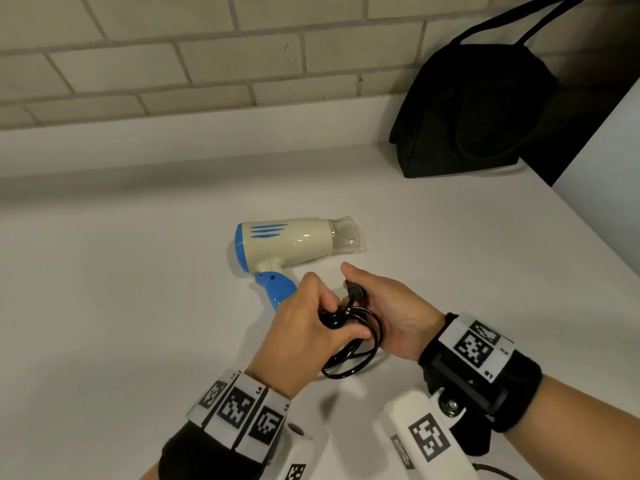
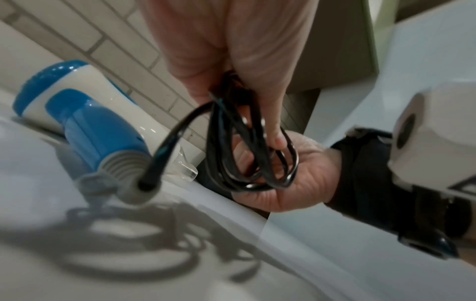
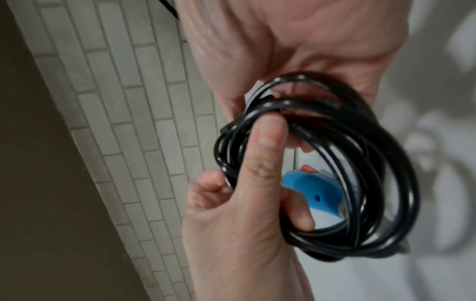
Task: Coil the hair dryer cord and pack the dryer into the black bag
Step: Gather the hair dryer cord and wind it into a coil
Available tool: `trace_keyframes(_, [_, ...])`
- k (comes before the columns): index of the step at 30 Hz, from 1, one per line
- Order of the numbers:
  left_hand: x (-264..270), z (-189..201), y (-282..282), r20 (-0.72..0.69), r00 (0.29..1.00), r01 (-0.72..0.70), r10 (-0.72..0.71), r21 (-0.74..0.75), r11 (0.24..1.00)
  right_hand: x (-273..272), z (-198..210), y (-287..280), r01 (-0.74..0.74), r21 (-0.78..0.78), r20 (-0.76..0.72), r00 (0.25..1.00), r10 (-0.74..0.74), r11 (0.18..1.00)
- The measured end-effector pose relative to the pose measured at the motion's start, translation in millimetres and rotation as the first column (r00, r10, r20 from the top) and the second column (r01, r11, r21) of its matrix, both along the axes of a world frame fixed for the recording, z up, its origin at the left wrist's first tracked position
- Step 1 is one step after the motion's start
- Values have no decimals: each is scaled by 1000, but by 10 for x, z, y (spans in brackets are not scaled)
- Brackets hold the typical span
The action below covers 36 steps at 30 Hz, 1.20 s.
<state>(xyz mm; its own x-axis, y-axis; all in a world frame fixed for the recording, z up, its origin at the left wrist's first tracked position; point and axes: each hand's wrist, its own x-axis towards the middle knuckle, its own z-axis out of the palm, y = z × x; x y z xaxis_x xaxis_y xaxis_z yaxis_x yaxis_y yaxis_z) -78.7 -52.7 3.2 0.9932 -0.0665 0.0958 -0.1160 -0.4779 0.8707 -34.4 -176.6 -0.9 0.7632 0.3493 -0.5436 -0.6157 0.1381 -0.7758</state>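
Observation:
The cream and blue hair dryer (image 1: pixel 291 244) lies on its side on the white counter (image 1: pixel 138 306), nozzle pointing right. Its black cord (image 1: pixel 337 358) is wound into a small coil of several loops, held just in front of the blue handle (image 2: pixel 103 130). My left hand (image 1: pixel 311 323) grips the coil (image 3: pixel 391 173), thumb pressed across the strands. My right hand (image 1: pixel 388 306) holds the plug end (image 1: pixel 354 292), with the coil (image 2: pixel 231 163) lying against its palm. The black bag (image 1: pixel 478 112) stands at the back right corner, away from both hands.
A pale brick-tile wall (image 1: pixel 207 64) runs along the back of the counter. A white panel (image 1: pixel 606 202) bounds the counter on the right beside the bag. The bag's straps (image 1: pixel 540 26) rise out of the picture.

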Motion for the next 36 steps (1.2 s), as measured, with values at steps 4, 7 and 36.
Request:
trace_keyframes(4, [-10,23,-33,25,997,80,-79,-39,996,-50,-38,-8,-43,-60,47,998,46,997])
trace_keyframes(7, [4,18,-2,104,973,209,-206,-15,978,-74,-39,-6,-43,-44,104,993,48,998])
trace_keyframes(36, [61,141,123,-133,989,-67,61,-36,997,-272,-65,-54,64,-485,529,816,234,872])
